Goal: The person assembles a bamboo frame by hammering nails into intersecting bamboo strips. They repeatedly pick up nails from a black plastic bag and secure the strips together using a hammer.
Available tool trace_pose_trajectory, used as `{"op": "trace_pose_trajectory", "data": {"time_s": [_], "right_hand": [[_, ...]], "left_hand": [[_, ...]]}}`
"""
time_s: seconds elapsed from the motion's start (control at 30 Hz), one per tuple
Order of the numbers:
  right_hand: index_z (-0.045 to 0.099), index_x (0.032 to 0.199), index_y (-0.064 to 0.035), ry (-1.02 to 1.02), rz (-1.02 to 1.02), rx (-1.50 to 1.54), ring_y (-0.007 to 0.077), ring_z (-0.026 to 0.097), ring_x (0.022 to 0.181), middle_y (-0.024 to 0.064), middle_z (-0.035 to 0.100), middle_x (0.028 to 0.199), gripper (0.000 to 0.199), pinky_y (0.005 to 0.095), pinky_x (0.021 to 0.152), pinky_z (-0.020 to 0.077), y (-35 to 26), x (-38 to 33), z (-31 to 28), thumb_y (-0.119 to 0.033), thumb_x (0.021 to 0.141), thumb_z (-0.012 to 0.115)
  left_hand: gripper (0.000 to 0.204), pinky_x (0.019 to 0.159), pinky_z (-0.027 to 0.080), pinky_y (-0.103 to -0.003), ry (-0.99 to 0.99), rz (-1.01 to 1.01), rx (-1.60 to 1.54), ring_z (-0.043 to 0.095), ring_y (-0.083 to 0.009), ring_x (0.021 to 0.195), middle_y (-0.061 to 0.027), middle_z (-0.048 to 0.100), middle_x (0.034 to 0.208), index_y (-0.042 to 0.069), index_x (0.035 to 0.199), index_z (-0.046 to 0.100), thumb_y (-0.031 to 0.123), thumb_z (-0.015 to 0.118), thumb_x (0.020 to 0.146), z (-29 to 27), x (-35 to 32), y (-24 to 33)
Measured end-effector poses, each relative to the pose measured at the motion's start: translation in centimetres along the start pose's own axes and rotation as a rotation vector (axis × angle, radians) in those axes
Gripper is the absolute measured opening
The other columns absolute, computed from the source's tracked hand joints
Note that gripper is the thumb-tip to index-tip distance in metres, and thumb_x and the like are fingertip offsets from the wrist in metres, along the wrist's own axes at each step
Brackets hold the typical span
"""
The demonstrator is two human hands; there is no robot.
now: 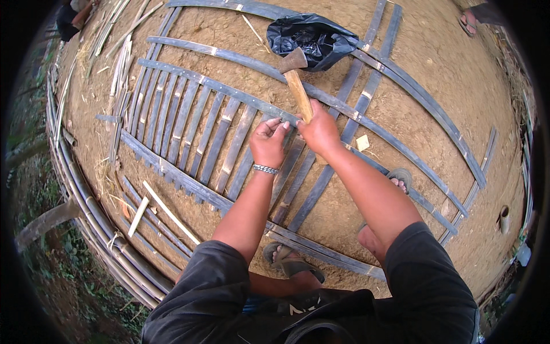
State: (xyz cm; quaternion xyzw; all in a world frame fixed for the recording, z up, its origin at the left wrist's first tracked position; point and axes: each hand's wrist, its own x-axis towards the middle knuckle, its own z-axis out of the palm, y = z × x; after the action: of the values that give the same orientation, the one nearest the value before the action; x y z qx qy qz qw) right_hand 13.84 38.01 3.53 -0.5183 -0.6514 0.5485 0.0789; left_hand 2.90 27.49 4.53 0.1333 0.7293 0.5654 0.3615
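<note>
My right hand (318,129) is wrapped round the lower wooden handle of a hatchet (297,90), its rusty metal head pointing away from me. Beside it, my left hand (268,142), with a chain bracelet at the wrist, is pinched at the edge of a long dark slat (229,92). Whatever is between its fingertips is too small to make out. That slat lies across a row of short dark upright slats (209,137), whose near ends meet another long slat (172,169). Together they form a lattice on the ground.
A black plastic bag (312,43) sits open beyond the hatchet. Further long slats (412,148) cross to the right, close to my sandalled feet (292,264). Pale loose strips (172,212) lie at left, inside a bamboo pole edge (86,200). Parts of other people show at the upper corners.
</note>
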Motion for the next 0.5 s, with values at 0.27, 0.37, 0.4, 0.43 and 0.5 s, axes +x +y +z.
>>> {"op": "trace_pose_trajectory", "data": {"time_s": [0.27,0.37,0.4,0.43,0.5], "right_hand": [[0.055,0.136,-0.005,-0.025,0.002,0.03,0.0457,0.069,0.106,0.0275,0.072,0.11,0.055,0.0506,0.091,0.0567,-0.4,0.0,-0.4,-0.016,0.087,0.077],[0.055,0.135,-0.0051,-0.009,-0.005,0.017,0.0463,0.069,0.106,0.0276,0.072,0.109,0.054,0.051,0.091,0.0568,-0.3,0.0,-0.4,-0.016,0.086,0.077],[0.055,0.135,-0.0051,-0.009,-0.008,0.026,0.0466,0.068,0.106,0.0277,0.072,0.109,0.055,0.0511,0.091,0.0568,-0.3,0.0,-0.3,-0.016,0.086,0.077],[0.055,0.135,-0.0052,-0.01,-0.005,0.029,0.0468,0.068,0.106,0.0278,0.072,0.109,0.055,0.0512,0.09,0.0568,-0.4,0.0,-0.3,-0.015,0.086,0.077],[0.055,0.135,-0.0053,-0.015,0.008,0.032,0.0471,0.068,0.106,0.0278,0.072,0.109,0.055,0.0513,0.09,0.0567,-0.6,-0.1,-0.2,-0.015,0.086,0.077]], "left_hand": [[0.008,0.08,0.055,-0.034,0.052,0.375,0.422,0.071,-0.0197,0.088,-0.0084,0.075,0.095,0.001,0.091,0.076,0.006,0.081,0.086,0.1,0.8,0.0],[0.008,0.084,0.051,-0.039,0.102,0.589,0.616,0.069,-0.0249,0.091,-0.0084,0.074,0.095,0.006,0.087,0.078,0.009,0.083,0.082,0.4,1.0,-0.3],[0.009,0.086,0.049,-0.04,0.112,0.609,0.651,0.068,-0.0262,0.092,-0.0081,0.074,0.095,0.007,0.087,0.078,0.01,0.083,0.081,0.4,1.2,-0.4],[0.01,0.087,0.047,-0.041,0.121,0.629,0.686,0.067,-0.0275,0.093,-0.0079,0.074,0.094,0.008,0.087,0.078,0.012,0.084,0.08,0.5,1.3,-0.5],[0.011,0.089,0.044,-0.04,0.133,0.651,0.707,0.067,-0.0258,0.095,-0.0058,0.074,0.095,0.01,0.087,0.078,0.014,0.084,0.08,0.5,1.6,-1.2]]}}
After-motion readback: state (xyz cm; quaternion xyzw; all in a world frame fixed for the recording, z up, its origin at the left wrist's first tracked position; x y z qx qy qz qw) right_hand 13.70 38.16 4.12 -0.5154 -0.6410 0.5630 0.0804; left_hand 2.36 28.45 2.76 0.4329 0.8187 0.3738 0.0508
